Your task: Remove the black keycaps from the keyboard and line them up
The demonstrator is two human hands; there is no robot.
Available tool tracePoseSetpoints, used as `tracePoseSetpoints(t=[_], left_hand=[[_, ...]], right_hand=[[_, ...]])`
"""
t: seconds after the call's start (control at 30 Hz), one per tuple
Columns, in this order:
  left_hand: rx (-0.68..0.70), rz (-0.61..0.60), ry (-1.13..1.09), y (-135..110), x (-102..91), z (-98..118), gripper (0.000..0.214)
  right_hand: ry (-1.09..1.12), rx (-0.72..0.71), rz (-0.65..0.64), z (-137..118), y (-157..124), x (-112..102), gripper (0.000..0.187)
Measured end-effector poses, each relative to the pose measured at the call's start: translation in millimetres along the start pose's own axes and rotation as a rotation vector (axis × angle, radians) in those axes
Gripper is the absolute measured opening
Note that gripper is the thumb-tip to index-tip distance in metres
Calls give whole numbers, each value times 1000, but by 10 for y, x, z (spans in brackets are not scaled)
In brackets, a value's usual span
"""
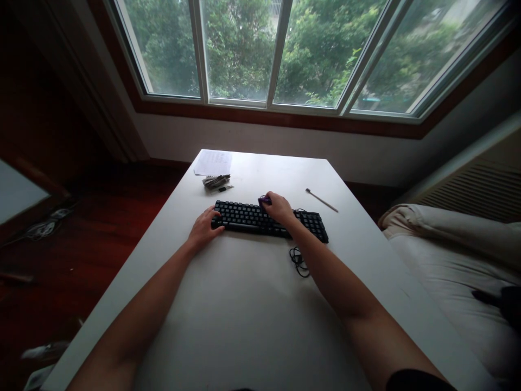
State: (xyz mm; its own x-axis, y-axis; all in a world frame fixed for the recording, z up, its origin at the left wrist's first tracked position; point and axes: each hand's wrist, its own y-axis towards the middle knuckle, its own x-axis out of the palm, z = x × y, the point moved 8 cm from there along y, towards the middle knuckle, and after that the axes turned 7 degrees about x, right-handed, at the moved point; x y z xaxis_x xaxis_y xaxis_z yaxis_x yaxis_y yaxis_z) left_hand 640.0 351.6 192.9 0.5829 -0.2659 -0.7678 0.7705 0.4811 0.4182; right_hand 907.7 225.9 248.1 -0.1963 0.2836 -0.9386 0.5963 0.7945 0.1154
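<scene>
A black computer keyboard (244, 218) lies across the white table. My left hand (202, 227) grips its left end, with the thumb along the near edge and the fingers over the end keys. My right hand (280, 207) is closed on a small dark purple object (264, 200) above the keyboard's top rows; most of that object is hidden in the fingers and its kind cannot be made out. A coiled black cable (298, 262) rests on the table below my right wrist.
Sheets of paper (214, 162) lie at the table's far left corner. Nearer are a grey bundle in clear wrapping (215, 182) and a small black piece (222, 189). A thin brush-like stick (322, 200) lies to the right. A cushioned seat (439, 260) stands beside the table (244, 326).
</scene>
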Motion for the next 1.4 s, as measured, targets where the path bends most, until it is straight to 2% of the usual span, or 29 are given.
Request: tracePoseSetpoints(t=[0.13, 0.23, 0.33, 0.4, 0.5, 0.6, 0.73, 1.0, 1.1, 1.17, 1.23, 1.3, 1.4], left_hand=[[15, -3, -14, -7, 8, 28, 36], [20, -4, -14, -13, 16, 40, 38], [22, -12, -14, -12, 36, 31, 43], [20, -20, -7, -10, 46, 20, 44], [22, -19, 5, -14, 43, 23, 40], [24, -27, 11, -25, 41, 57, 36], [16, -29, 9, -40, 39, 104, 34], [7, -12, 6, -26, 75, 85, 36], [7, -12, 15, -9, 83, 68, 36], [12, -12, 20, 0, 83, 72, 36], [18, -12, 21, 4, 80, 84, 36], [19, -7, 20, 5, 74, 95, 36], [15, 4, 21, 0, 64, 93, 36]], right_hand=[[85, -118, -37, -797, -71, 179, 24], [83, -172, -50, -1255, -122, 351, 26], [39, -198, -52, -1488, -137, 512, 26], [3, -184, -61, -1489, -125, 588, 24], [-33, -141, -60, -1283, -100, 608, 23], [-65, -94, -43, -905, -85, 523, 24], [-97, -8, -35, -249, -77, 328, 24], [-74, 284, -38, 1234, -176, -75, 25], [-69, 343, -37, 1569, -244, -212, 24], [-63, 367, -15, 1640, -267, -295, 23], [-45, 367, 21, 1563, -261, -344, 24], [-23, 330, 43, 1334, -228, -322, 25], [15, 200, 30, 757, -162, -166, 26]])
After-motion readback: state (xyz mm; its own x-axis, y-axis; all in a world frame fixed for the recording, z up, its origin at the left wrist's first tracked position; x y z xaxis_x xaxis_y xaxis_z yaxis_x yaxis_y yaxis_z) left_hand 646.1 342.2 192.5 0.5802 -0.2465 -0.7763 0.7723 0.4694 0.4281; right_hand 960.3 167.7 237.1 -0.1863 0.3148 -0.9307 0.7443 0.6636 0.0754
